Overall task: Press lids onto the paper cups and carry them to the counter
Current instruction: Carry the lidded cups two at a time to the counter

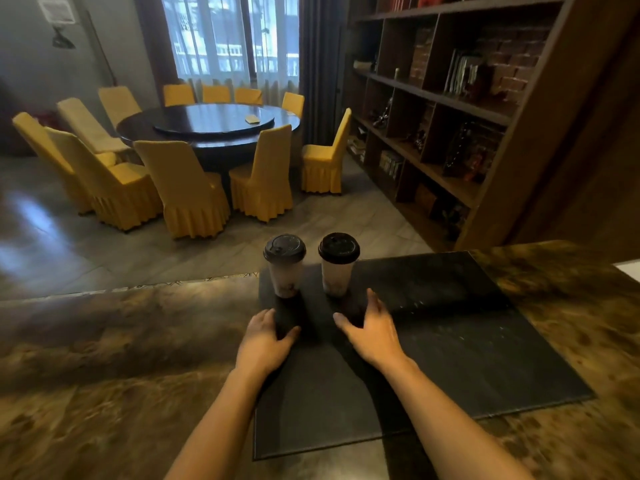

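Note:
Two white paper cups stand upright side by side near the far edge of a black mat (450, 341) on the brown marbled counter (104, 393). The left cup (284, 271) and the right cup (337, 270) each carry a black lid pressed on top. My left hand (266, 337) hovers just in front of the left cup, fingers apart, holding nothing. My right hand (370, 327) sits in front of the right cup, also open and a short gap away from it.
Beyond the counter's far edge the floor drops away to a round dark dining table (207, 124) ringed by yellow-covered chairs. A tall dark bookshelf (450, 98) fills the right wall. A white object (628, 270) pokes in at the counter's right edge.

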### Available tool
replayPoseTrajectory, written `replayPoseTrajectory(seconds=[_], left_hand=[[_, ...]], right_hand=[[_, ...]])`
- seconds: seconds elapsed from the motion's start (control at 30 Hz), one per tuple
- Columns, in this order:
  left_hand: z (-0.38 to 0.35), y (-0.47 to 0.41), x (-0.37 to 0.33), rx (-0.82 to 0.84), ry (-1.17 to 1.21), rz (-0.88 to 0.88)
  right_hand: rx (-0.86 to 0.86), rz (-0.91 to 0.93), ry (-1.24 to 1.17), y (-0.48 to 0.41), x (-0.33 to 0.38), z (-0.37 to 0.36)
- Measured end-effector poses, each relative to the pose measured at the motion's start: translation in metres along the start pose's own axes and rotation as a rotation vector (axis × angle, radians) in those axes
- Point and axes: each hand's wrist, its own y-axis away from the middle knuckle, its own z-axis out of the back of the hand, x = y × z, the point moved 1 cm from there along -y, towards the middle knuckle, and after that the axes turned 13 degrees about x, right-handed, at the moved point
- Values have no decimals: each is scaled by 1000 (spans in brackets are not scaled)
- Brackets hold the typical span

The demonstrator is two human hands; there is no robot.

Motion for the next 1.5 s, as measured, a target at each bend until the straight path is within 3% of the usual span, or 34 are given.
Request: replayPoseTrajectory(seconds=[0.23, 0.5, 0.87, 1.13, 1.5], left_hand=[[-67, 94, -82, -4, -449, -240], [-249, 235, -207, 211, -666, -589], [-524, 519, -333, 435, -908, -1140], [-662, 679, -371, 603, -1087, -1468], [-814, 876, -444, 836, -1088, -1912]], right_hand=[[-99, -115, 270, 117, -74, 42], [-320, -257, 330, 336, -246, 124], [-532, -854, 181, 715, -501, 112], [-752, -1184, -43, 903, -584, 79], [-962, -1558, -244, 1091, -646, 63]])
